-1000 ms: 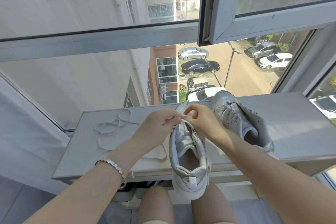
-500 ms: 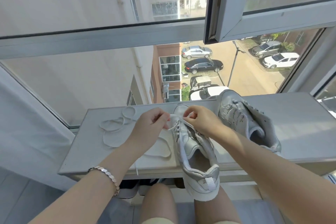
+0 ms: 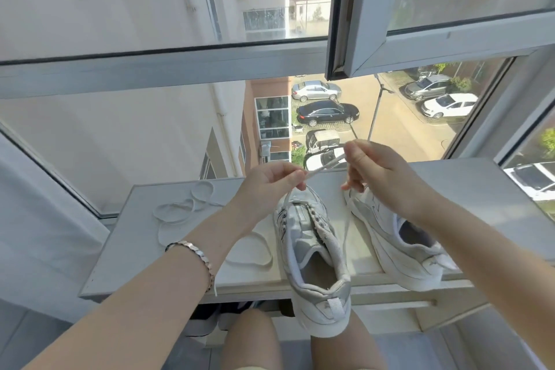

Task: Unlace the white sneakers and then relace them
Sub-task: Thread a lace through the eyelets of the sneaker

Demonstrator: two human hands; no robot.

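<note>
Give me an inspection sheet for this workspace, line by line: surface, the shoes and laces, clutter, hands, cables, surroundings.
Surface: white ledge under the window.
Job's things: near sneaker, heel overhanging the ledge edge, upper eyelets empty; second sneaker lies to its right; loose lace coiled at left.
Clutter: dark items under the ledge, unclear.
Hands: left hand and right hand each pinch the held lace above the near sneaker.
Cables: nothing seen.
Surroundings: open window sash; parked cars far below.
</note>
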